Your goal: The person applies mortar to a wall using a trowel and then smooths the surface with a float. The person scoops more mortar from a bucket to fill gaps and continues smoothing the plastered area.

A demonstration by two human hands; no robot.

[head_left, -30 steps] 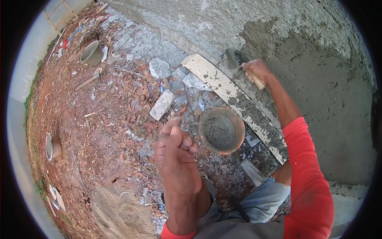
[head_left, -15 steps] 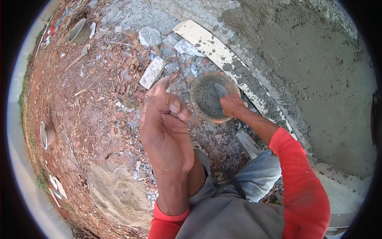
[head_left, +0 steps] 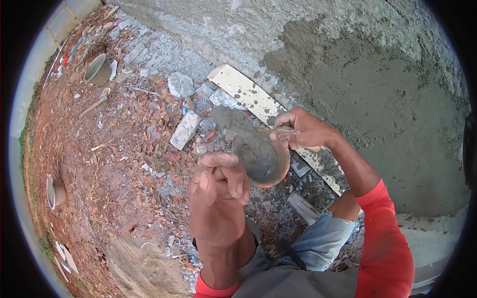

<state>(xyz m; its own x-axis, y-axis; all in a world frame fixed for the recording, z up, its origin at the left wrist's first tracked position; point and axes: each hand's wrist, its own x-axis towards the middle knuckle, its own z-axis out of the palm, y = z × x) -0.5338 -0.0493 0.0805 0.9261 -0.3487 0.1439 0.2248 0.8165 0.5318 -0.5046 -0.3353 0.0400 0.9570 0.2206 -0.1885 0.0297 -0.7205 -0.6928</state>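
A round bucket (head_left: pixel 283 166) of wet grey mortar stands on the rubble in front of me. Over its rim, my right hand (head_left: pixel 305 130) is wrapped around the handle of a trowel (head_left: pixel 288 133). A lump of wet mortar (head_left: pixel 228 119) sits beyond the bucket's left side, seemingly on the trowel's blade, which it hides. Nearer to me and left of the bucket, my left hand (head_left: pixel 218 193) is raised with its fingers curled in, and nothing shows in it.
A pale board (head_left: pixel 248 94) spattered with mortar lies along the foot of the partly plastered wall (head_left: pixel 377 114). A pale block (head_left: pixel 186 130) and stones (head_left: pixel 181 84) lie left of the bucket. Further left are a tub (head_left: pixel 98 70), another container (head_left: pixel 55 192) and a sand heap (head_left: pixel 144 268).
My right hand has come up out of the bucket and turned, bringing the trowel and a lump of mortar above it. My left hand has lowered slightly, its fingers more curled. The view has shifted.
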